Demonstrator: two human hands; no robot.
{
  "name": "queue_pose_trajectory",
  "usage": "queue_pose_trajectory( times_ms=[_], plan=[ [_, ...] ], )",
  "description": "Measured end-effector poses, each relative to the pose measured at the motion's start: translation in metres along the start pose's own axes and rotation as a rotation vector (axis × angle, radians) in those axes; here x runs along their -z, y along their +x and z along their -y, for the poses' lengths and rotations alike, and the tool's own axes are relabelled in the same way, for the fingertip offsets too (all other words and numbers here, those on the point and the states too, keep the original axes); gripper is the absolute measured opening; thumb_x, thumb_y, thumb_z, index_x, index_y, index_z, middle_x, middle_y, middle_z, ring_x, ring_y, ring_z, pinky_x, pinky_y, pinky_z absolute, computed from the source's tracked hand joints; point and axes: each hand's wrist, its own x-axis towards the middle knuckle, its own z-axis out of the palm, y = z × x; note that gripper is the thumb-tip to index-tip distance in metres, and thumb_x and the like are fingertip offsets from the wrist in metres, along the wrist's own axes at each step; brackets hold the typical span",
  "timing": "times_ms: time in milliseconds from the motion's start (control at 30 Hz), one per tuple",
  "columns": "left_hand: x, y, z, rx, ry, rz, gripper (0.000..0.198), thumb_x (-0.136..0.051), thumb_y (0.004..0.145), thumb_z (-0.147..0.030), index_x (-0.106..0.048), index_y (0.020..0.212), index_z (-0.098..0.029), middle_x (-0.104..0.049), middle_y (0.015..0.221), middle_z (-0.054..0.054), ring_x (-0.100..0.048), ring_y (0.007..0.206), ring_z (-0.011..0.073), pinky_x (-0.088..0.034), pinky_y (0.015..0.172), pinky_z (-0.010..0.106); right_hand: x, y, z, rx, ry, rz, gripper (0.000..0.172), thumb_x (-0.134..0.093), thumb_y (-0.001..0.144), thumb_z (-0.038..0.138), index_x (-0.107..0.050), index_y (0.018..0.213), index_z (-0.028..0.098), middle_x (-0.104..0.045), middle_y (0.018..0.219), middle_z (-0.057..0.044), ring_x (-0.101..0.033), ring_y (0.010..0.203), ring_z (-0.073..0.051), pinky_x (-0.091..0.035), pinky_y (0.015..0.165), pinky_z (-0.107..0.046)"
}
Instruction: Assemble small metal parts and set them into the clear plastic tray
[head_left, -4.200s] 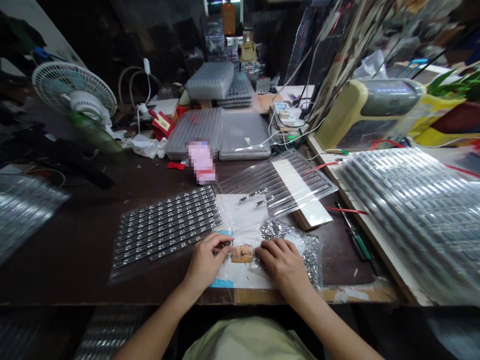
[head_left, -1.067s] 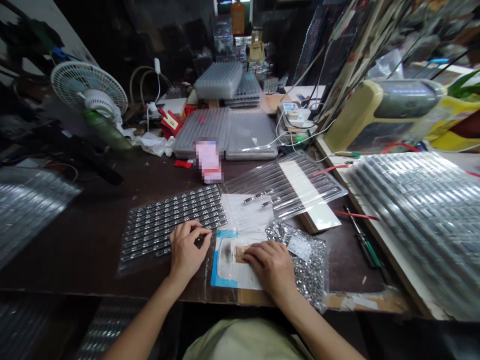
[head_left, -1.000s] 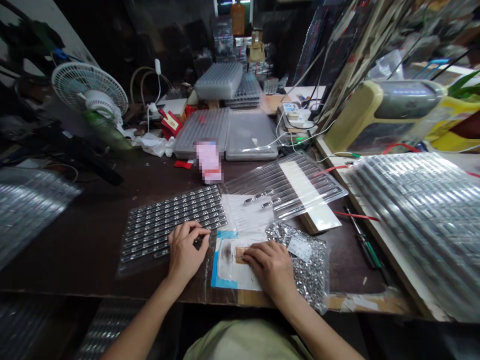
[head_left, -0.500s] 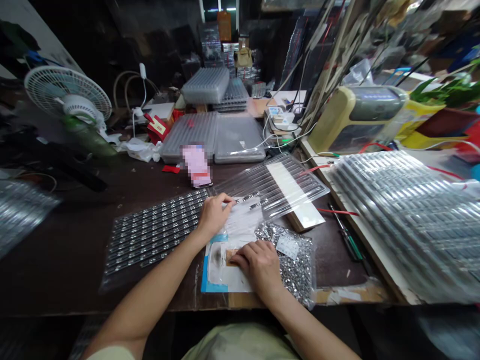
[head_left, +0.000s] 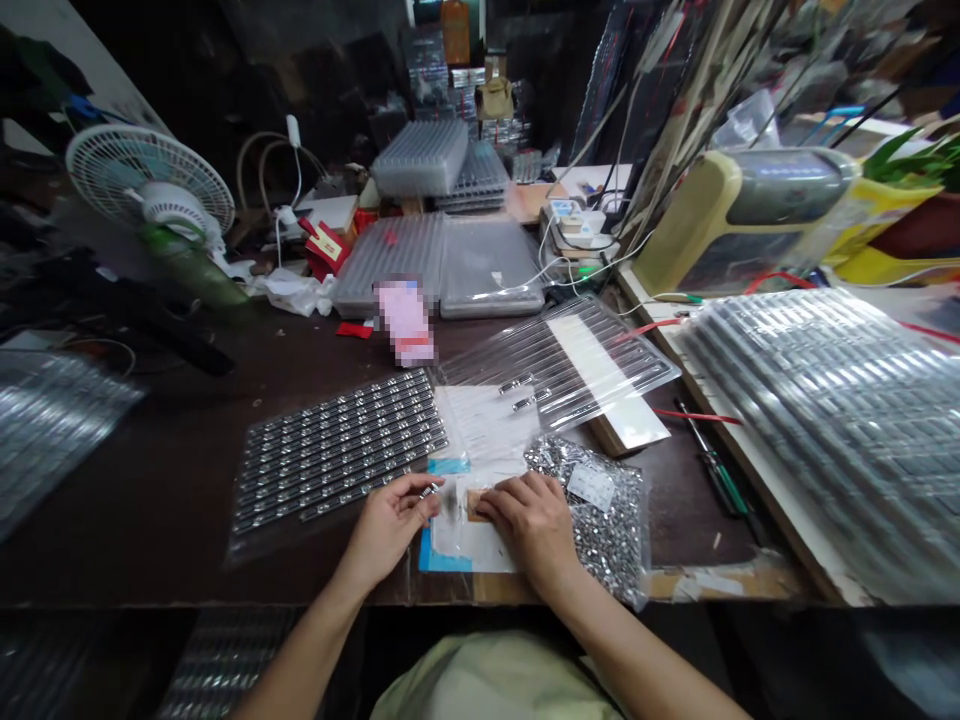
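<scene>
Left hand (head_left: 394,520) pinched one small part (head_left: 429,491); right hand (head_left: 534,518), grip unclear, touched one brown block (head_left: 472,506) at its nine o'clock

person's left hand (head_left: 385,525) pinching a small part (head_left: 429,490), right hand (head_left: 536,520) at an orange pad (head_left: 474,506), filled tray (head_left: 241,545) at left, bag of bits (head_left: 611,550) at right, clear tray (head_left: 517,348) behind

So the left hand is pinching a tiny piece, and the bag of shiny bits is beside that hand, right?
Wrong hand: the bag is beside the right hand, as the head view shows. The left hand does pinch a tiny piece.
</scene>
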Motion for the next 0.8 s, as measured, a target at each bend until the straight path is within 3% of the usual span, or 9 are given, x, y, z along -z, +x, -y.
queue_pose_trajectory(
  times_ms=[167, 300, 400, 633, 800],
  plan=[
    [-0.011, 0.003, -0.007, -0.057, 0.122, 0.014, 0.024, -0.071, 0.072, -0.031, -0.068, 0.089, -0.015, -0.07, 0.082, 0.005, -0.063, 0.067, 0.014, -0.051, 0.059, 0.021, 0.004, -0.001, -0.004, 0.018, -0.05, 0.032, 0.012, -0.062, 0.086, 0.036, -0.07, 0.086, 0.027, -0.067, 0.08, 0.001, -0.05, 0.077, -0.015, -0.031, 0.074, -0.031],
    [-0.015, 0.005, -0.013, -0.189, 0.208, -0.021, 0.014, -0.068, 0.075, -0.026, -0.068, 0.086, -0.017, -0.067, 0.089, 0.005, -0.064, 0.072, 0.0138, -0.052, 0.062, 0.021, 0.025, -0.005, -0.026, 0.04, -0.186, 0.073, 0.026, -0.055, 0.09, 0.024, -0.062, 0.115, 0.024, -0.066, 0.109, -0.003, -0.052, 0.095, -0.018, -0.033, 0.084, -0.033],
    [-0.016, 0.007, -0.012, -0.307, 0.335, -0.056, 0.012, -0.067, 0.077, -0.025, -0.072, 0.086, -0.019, -0.067, 0.09, 0.005, -0.064, 0.079, 0.0159, -0.051, 0.062, 0.022, 0.04, -0.015, -0.043, 0.116, -0.28, 0.139, 0.031, -0.052, 0.09, 0.016, -0.06, 0.118, 0.023, -0.062, 0.12, -0.002, -0.047, 0.108, -0.023, -0.031, 0.09, -0.036],
    [-0.031, 0.009, 0.002, -0.414, 0.419, -0.06, 0.013, -0.066, 0.08, -0.019, -0.074, 0.09, -0.021, -0.07, 0.088, 0.005, -0.065, 0.083, 0.0175, -0.052, 0.071, 0.026, 0.041, -0.023, -0.043, 0.087, -0.24, 0.134, 0.014, -0.057, 0.088, 0.018, -0.065, 0.099, 0.02, -0.067, 0.094, -0.003, -0.052, 0.087, -0.019, -0.035, 0.083, -0.033],
    [-0.04, 0.006, 0.004, -0.484, 0.474, -0.075, 0.011, -0.066, 0.08, -0.019, -0.073, 0.088, -0.02, -0.069, 0.085, 0.004, -0.065, 0.081, 0.0166, -0.052, 0.074, 0.027, 0.038, -0.013, -0.039, 0.013, -0.099, 0.01, 0.014, -0.053, 0.09, 0.022, -0.066, 0.095, 0.021, -0.066, 0.096, -0.005, -0.053, 0.086, -0.019, -0.039, 0.078, -0.033]
  ],
)
